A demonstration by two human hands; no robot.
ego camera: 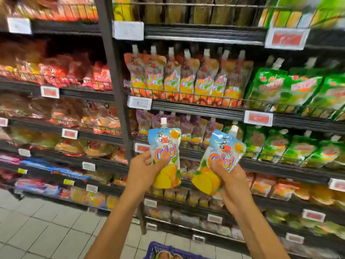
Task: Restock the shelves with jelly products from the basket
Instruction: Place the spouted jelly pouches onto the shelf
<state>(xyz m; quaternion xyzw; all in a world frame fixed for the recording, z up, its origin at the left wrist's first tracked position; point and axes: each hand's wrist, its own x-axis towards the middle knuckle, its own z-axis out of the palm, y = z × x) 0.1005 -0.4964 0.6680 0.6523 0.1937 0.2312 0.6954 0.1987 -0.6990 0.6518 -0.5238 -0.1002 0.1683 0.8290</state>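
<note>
Below grips, basket (155,248) holds more stock. Left grip (142,171) curled round first pouch (166,146), right grip (232,184) round second pouch (224,152); neither shelved yet.

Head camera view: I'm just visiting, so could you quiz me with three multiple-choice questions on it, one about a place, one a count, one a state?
1. Where is the blue basket?
A) on the top shelf
B) at the bottom edge of view, below the hands
C) hanging from a wrist

2. How many pouches are held?
A) one
B) two
C) four

3. What is the left hand doing?
A) lying flat on a shelf
B) hanging idle
C) gripping a pouch

1 B: its rim shows at the bottom edge of the view.
2 B: the left pouch and the right pouch, one per hand.
3 C: its fingers curl round the left pouch, as the right hand grips the other.
</note>
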